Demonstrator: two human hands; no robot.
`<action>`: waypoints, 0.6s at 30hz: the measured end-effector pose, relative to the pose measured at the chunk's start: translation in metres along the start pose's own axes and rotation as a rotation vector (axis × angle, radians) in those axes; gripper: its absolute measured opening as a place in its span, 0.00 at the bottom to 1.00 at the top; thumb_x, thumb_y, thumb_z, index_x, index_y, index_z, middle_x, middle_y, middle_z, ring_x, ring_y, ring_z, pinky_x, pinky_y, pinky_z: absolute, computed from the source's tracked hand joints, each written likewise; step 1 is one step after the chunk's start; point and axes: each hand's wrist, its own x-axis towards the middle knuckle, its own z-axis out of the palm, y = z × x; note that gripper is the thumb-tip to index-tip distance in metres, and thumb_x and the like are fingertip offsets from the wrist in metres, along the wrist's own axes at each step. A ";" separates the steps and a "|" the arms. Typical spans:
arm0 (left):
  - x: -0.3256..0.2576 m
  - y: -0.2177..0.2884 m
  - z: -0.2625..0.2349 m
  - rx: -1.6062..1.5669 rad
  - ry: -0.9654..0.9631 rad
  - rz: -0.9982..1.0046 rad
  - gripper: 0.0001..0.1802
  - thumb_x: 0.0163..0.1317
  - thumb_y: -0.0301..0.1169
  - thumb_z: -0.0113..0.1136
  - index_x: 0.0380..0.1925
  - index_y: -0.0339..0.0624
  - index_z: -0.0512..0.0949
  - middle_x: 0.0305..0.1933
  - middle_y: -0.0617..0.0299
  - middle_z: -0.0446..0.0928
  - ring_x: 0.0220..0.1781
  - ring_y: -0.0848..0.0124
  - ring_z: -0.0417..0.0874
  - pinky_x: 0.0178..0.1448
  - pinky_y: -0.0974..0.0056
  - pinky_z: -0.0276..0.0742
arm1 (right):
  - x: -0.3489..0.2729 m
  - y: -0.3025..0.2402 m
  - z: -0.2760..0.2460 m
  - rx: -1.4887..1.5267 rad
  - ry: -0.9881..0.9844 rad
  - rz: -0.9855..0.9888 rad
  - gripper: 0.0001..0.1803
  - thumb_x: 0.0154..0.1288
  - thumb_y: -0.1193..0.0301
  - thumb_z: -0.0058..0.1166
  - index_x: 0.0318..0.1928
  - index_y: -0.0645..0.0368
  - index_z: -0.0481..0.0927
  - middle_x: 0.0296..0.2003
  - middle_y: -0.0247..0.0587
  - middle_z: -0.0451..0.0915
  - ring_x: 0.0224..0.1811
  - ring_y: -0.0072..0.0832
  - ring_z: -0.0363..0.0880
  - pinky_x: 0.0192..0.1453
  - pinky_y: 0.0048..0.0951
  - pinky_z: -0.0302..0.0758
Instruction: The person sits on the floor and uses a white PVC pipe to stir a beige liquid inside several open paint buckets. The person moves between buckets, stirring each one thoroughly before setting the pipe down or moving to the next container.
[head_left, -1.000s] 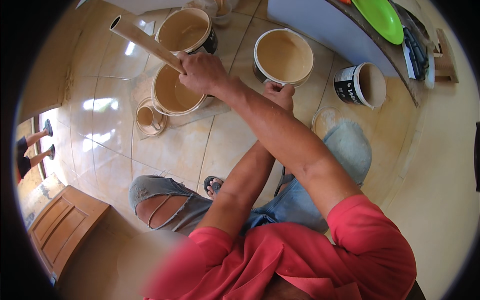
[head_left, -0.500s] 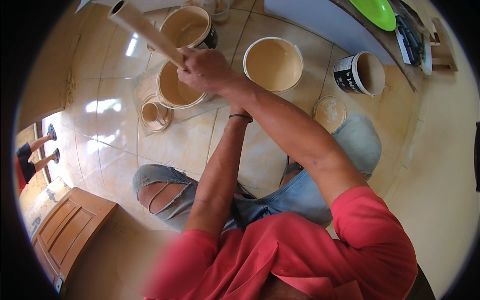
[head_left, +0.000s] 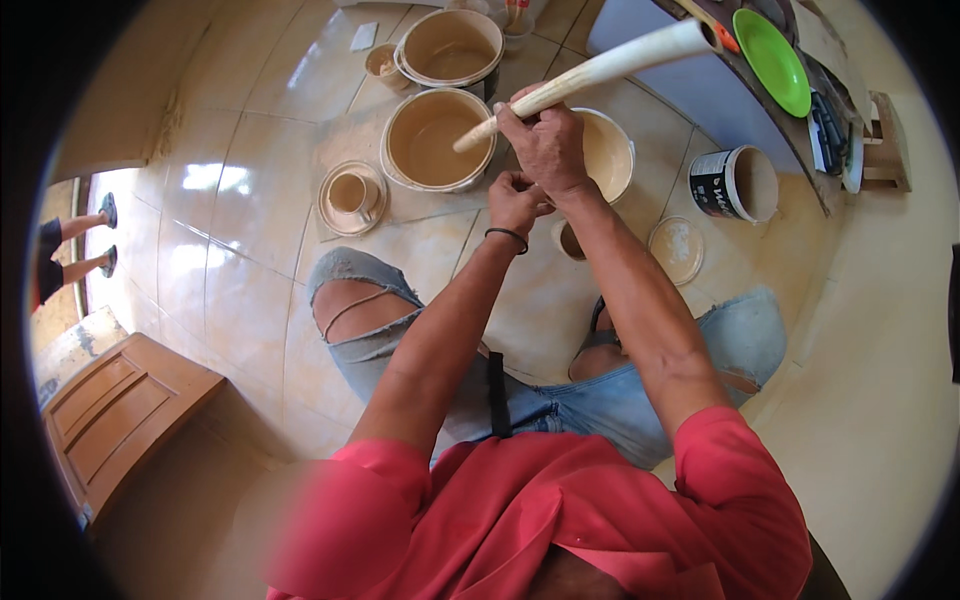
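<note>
My right hand point(head_left: 550, 145) is wrapped round a long pale tube point(head_left: 625, 68). Its hollow end points up to the right, and its narrower, lower end hangs over the middle bucket point(head_left: 408, 150), which is coated inside with beige paint. Just below it, my left hand point(head_left: 514, 205) has its fingers curled in a pinch; whatever they hold, if anything, cannot be made out. To the right, partly behind my right hand, stands another bucket point(head_left: 618, 160) with a beige inside. A small brown cup point(head_left: 568, 240) shows in part beside my right forearm.
A further bucket point(head_left: 450, 48) stands behind the middle one. At left a cup point(head_left: 348, 192) sits on a round lid point(head_left: 328, 215). Rightward are a black-labelled bucket point(head_left: 712, 185), a paint-smeared lid point(head_left: 677, 250) and a bench with a green plate point(head_left: 772, 62). Someone's legs point(head_left: 85, 245) show far left.
The tube has swung from pointing up-left to pointing up-right, and my right hand has moved right with it. My left hand, hidden behind the right forearm before, now shows. The view has shifted slightly.
</note>
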 end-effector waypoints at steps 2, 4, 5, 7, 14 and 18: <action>-0.006 -0.005 -0.004 0.010 0.042 0.028 0.15 0.56 0.20 0.68 0.42 0.29 0.74 0.39 0.54 0.79 0.33 0.64 0.86 0.36 0.58 0.91 | -0.007 -0.003 0.002 -0.001 -0.008 0.004 0.10 0.65 0.72 0.69 0.37 0.62 0.79 0.25 0.30 0.79 0.26 0.16 0.74 0.31 0.23 0.75; -0.003 -0.005 -0.011 0.163 0.023 -0.020 0.18 0.55 0.21 0.69 0.45 0.28 0.76 0.42 0.53 0.80 0.36 0.65 0.87 0.36 0.59 0.91 | -0.007 -0.010 0.004 0.050 0.031 0.002 0.10 0.65 0.73 0.69 0.37 0.62 0.79 0.25 0.29 0.78 0.26 0.15 0.73 0.31 0.23 0.74; -0.003 -0.002 -0.014 0.247 0.010 -0.049 0.19 0.55 0.22 0.70 0.46 0.27 0.77 0.44 0.52 0.81 0.37 0.66 0.87 0.36 0.59 0.91 | -0.006 -0.006 0.004 0.034 0.026 0.018 0.09 0.65 0.73 0.69 0.37 0.61 0.79 0.25 0.29 0.78 0.26 0.15 0.73 0.31 0.23 0.74; -0.007 0.001 -0.019 0.302 -0.084 -0.144 0.22 0.56 0.22 0.70 0.51 0.27 0.77 0.44 0.53 0.82 0.38 0.66 0.87 0.36 0.60 0.91 | -0.011 0.002 0.006 0.021 0.051 0.023 0.09 0.65 0.73 0.69 0.36 0.61 0.80 0.26 0.28 0.78 0.27 0.15 0.72 0.32 0.23 0.74; -0.023 0.032 -0.012 0.747 -0.393 -0.277 0.30 0.54 0.28 0.71 0.56 0.25 0.77 0.39 0.48 0.85 0.31 0.62 0.88 0.35 0.60 0.91 | -0.019 0.018 0.009 0.158 0.181 0.121 0.08 0.66 0.75 0.68 0.37 0.63 0.79 0.29 0.36 0.83 0.28 0.20 0.82 0.35 0.23 0.80; -0.032 0.041 -0.003 0.803 -0.350 -0.184 0.27 0.54 0.28 0.70 0.53 0.24 0.78 0.39 0.45 0.84 0.33 0.59 0.90 0.37 0.59 0.91 | -0.016 0.009 -0.016 0.360 0.347 0.199 0.08 0.65 0.78 0.66 0.38 0.68 0.79 0.33 0.43 0.84 0.31 0.27 0.86 0.36 0.25 0.88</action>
